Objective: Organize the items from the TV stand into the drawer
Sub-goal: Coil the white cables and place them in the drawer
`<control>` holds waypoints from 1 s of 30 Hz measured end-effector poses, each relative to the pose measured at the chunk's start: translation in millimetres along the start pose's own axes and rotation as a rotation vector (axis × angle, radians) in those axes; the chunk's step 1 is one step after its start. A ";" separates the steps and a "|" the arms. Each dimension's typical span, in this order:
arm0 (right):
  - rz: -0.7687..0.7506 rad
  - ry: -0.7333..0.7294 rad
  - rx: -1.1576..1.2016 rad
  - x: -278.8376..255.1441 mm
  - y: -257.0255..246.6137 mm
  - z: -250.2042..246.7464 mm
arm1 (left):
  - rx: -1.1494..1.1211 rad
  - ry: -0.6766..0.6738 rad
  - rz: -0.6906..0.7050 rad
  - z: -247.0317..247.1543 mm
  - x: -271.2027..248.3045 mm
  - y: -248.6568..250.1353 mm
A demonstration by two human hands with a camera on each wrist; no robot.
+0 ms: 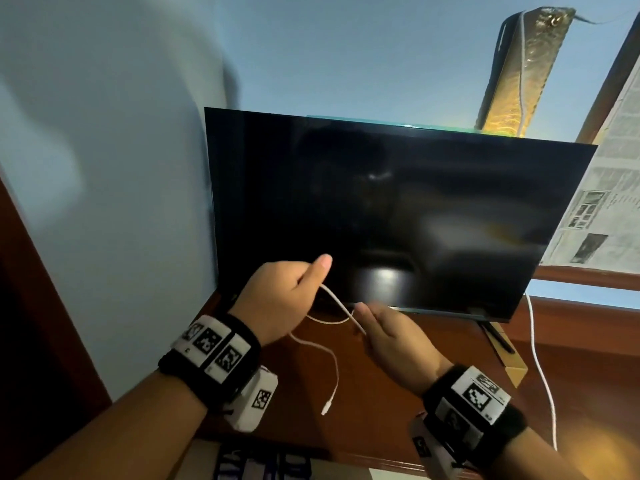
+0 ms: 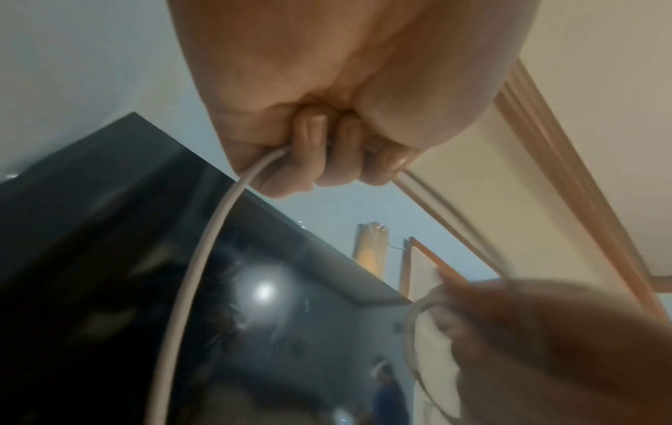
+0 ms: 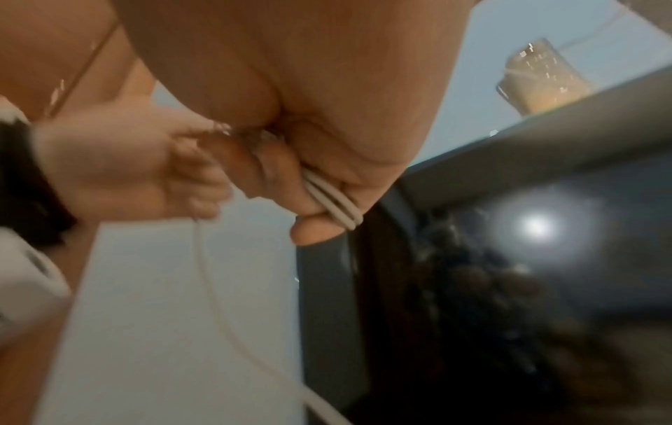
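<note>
A thin white cable (image 1: 333, 362) hangs between both hands above the brown TV stand (image 1: 398, 368). My left hand (image 1: 287, 292) grips one part of it in a fist, thumb up; the left wrist view shows the cable (image 2: 203, 258) coming out from under the curled fingers (image 2: 312, 149). My right hand (image 1: 384, 332) pinches the cable in front of the TV's lower edge; the right wrist view shows several cable strands (image 3: 334, 201) folded together between thumb and fingers. The loose end with its white plug (image 1: 326, 408) dangles below the left hand.
A black TV (image 1: 391, 209) stands on the TV stand against a blue wall. Another white cord (image 1: 540, 368) runs down at the right. A paper-covered window (image 1: 609, 168) is at the right, and a gold cloth (image 1: 512, 74) hangs behind the TV. A dark patterned thing (image 1: 263, 462) lies at the bottom edge.
</note>
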State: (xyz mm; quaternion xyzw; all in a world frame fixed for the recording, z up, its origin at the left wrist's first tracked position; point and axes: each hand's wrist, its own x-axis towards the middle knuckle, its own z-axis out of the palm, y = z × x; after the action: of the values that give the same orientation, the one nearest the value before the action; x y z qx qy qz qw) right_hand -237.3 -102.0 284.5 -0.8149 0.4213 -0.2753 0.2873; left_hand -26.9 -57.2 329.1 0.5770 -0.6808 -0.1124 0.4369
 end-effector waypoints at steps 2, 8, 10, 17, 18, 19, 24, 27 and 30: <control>0.034 -0.050 0.357 -3.4 -25.8 -1.1 | 0.017 0.013 -0.105 7.1 10.3 -14.1; -0.129 0.177 1.063 11.6 -70.5 -34.1 | -0.126 -0.280 -0.321 62.8 -26.3 -55.0; -0.153 0.304 1.145 21.0 -64.2 -44.5 | -0.151 -0.418 -0.299 72.0 -49.7 -49.6; -0.172 0.260 -0.108 37.0 9.2 -14.6 | -0.199 -0.331 -0.141 29.9 -58.9 -5.8; -0.124 0.157 -0.152 33.7 15.8 -2.9 | -0.175 -0.269 -0.099 18.2 -50.0 0.8; -0.087 0.075 -0.123 29.0 18.5 7.5 | -0.142 -0.195 -0.060 7.7 -39.6 5.4; -0.040 -0.066 0.426 -2.0 -21.4 25.6 | 0.021 0.013 -0.077 -9.7 13.7 -12.4; -0.103 0.003 0.805 -2.6 -57.7 14.2 | 0.074 -0.077 -0.244 10.1 19.2 -47.3; -0.135 0.238 0.972 5.7 -75.8 -5.8 | -0.057 -0.225 -0.307 39.1 -6.1 -66.0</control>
State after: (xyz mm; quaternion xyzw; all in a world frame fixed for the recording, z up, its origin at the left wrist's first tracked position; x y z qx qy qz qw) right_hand -198.4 -71.8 342.7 -0.5755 0.2208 -0.5486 0.5649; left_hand -10.1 -86.0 259.7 0.6454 -0.6258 -0.2608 0.3518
